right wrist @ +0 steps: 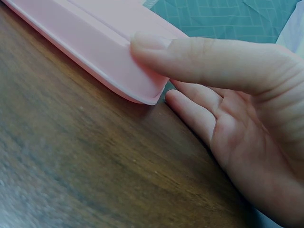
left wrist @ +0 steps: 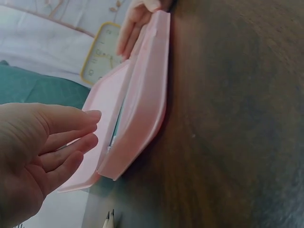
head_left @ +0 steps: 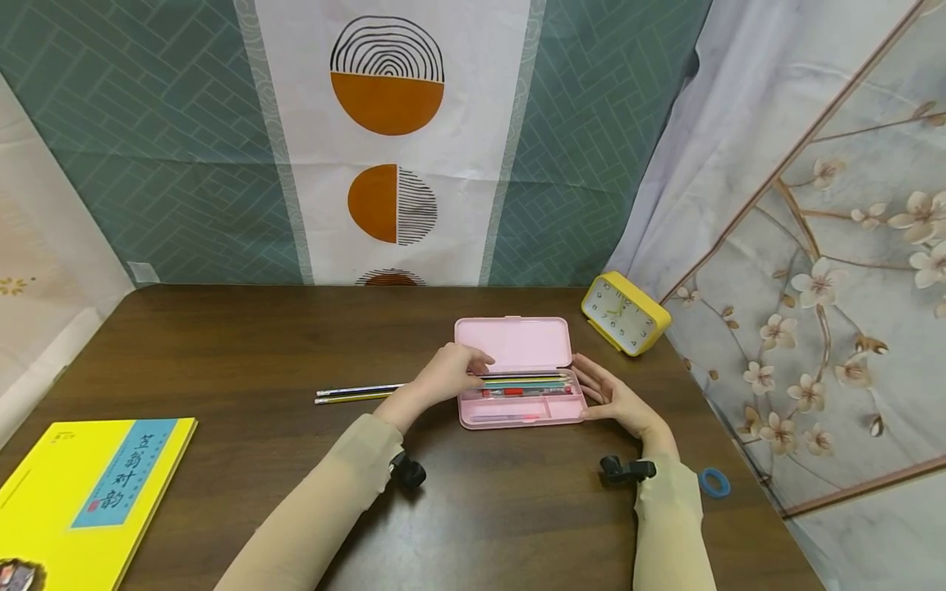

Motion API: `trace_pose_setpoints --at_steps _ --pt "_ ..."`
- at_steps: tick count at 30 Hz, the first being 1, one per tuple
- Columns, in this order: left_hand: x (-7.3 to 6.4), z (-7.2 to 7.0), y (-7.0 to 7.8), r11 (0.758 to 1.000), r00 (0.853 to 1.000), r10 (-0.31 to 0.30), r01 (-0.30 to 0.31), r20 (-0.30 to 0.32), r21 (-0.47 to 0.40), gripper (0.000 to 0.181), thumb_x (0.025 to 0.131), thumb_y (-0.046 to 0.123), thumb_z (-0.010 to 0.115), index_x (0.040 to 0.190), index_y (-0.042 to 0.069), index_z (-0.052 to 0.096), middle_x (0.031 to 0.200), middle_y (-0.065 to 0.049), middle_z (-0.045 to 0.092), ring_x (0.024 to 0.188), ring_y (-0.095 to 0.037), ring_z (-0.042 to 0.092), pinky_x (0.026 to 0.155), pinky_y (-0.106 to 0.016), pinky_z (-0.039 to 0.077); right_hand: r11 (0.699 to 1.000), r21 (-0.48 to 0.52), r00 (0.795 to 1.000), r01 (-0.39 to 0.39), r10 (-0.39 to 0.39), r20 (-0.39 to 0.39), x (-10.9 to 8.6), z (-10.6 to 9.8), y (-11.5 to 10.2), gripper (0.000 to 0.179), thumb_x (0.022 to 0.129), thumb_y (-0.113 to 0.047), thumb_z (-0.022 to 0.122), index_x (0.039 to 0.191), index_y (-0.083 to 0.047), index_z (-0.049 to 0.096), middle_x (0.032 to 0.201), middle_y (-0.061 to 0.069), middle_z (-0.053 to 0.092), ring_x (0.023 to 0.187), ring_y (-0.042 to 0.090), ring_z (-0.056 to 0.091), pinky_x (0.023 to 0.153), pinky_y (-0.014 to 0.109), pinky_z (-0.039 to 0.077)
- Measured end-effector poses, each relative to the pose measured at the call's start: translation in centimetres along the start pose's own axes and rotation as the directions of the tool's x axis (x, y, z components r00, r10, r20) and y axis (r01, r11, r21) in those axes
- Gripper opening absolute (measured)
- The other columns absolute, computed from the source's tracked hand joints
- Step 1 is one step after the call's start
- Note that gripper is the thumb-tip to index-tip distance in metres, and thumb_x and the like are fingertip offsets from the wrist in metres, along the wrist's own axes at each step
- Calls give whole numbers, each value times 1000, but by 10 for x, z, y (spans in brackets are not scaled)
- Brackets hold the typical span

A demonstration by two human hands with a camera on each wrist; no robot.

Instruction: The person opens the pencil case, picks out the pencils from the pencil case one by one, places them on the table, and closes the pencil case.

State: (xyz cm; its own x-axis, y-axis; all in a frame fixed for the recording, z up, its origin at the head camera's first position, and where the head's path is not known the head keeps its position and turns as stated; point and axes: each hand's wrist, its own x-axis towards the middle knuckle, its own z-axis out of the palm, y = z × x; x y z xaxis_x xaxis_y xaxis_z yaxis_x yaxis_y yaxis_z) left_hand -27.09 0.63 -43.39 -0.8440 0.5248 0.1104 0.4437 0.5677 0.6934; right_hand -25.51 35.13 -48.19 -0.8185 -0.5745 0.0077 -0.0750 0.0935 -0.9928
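An open pink pencil case (head_left: 517, 345) lies on the table with its lid folded back. Several pencils (head_left: 526, 380) and a red-marked pen (head_left: 513, 392) fill its long rear compartment. In a front compartment rests a slim pale stick (head_left: 506, 418). My left hand (head_left: 452, 372) hovers over the case's left end; the left wrist view shows its fingers (left wrist: 78, 147) loosely bent, nothing between them. At the right end, my right hand (head_left: 619, 402) touches the case. Its straight thumb (right wrist: 190, 59) lies on the front corner, and the other fingers extend beside the end wall.
Two pencils (head_left: 355, 395) lie on the table (head_left: 244, 353) left of the case, partly behind my left hand. A yellow alarm clock (head_left: 626, 313) stands behind right. A yellow book (head_left: 52, 492) is at far left, a blue ring (head_left: 714, 483) beside my right sleeve.
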Motion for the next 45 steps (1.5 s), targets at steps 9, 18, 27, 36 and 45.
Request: trace_pose_setpoints --at_steps 9,18,27,36,45 --pt "-1 6 -1 1000 998 4 -6 58 29 32 78 -5 73 109 4 74 96 -7 76 94 -19 70 87 -36 55 1000 -2 1000 -5 5 -6 0 0 1 102 80 6 72 156 -1 5 163 22 -3 141 -4 29 105 14 38" --pt "1 8 -1 999 998 8 -11 59 53 32 77 -5 75 108 4 75 97 -7 76 93 -19 70 85 -35 56 1000 4 1000 10 -10 -2 0 -1 2 102 80 7 72 156 0 5 162 23 -3 137 -8 32 104 15 38" --pt "2 11 -3 994 998 31 -37 60 100 32 77 -5 75 106 5 75 95 -5 76 86 -16 69 79 -31 56 1000 10 1000 6 -6 2 -1 -1 3 103 80 7 72 156 0 4 162 24 -4 136 -9 33 104 15 39" --pt "3 12 -3 995 998 10 -16 64 98 29 79 -5 74 106 6 76 94 -5 76 84 -15 68 79 -31 57 1000 20 1000 -1 1 -5 -1 0 1 103 79 7 73 156 0 4 162 24 -4 136 -9 34 104 16 40" --pt "3 14 -4 993 999 7 -13 54 114 27 81 -5 72 106 5 75 92 -5 75 82 -14 65 79 -31 56 1000 16 1000 4 -4 2 0 -1 3 102 81 7 71 156 1 3 162 24 -4 135 -10 34 103 15 40"
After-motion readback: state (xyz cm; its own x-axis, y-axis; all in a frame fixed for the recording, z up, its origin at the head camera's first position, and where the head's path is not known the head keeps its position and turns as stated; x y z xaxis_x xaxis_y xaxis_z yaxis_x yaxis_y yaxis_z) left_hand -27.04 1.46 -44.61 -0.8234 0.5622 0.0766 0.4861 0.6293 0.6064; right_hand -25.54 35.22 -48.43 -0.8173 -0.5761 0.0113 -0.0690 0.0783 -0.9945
